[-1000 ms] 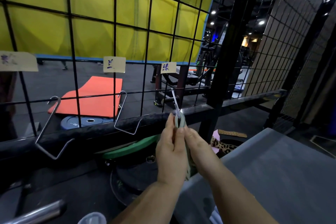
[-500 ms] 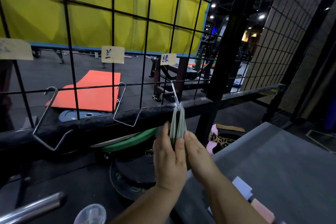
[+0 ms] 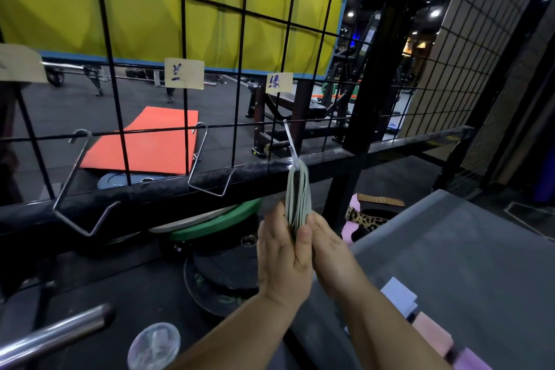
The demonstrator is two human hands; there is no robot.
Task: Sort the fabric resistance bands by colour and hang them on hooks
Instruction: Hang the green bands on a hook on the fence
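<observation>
1. On the rightmost hook (image 3: 290,141) of the wire grid (image 3: 186,130), under the label (image 3: 279,82) reading 绿 (green), the bunch of green bands (image 3: 297,192) hangs by its top loops. Its lower end sits between both hands, above the weight plates (image 3: 222,267) and just left of the grey desk (image 3: 450,249).
2. The left hand (image 3: 282,252) grips the bundle's lower end, thumb curled over the near edge. The right hand (image 3: 329,245) lies against the other side; whether it pinches or only presses cannot be told.
3. The step looks like seating and tidying the bunch. Before letting go, check that every loop sits well down on the hook; one caught only near the tip would likely slide off.
4. Smooth downward lightly. The hook merely hangs on a grid wire, so a hard tug could unseat it.
5. Release one hand first and see that the bunch hangs free.
6. The middle hook (image 3: 207,165) and left hook (image 3: 81,186) are bare. A pale lilac band (image 3: 399,294) and a pink band (image 3: 432,332) lie on the desk's near corner, probably next.
</observation>
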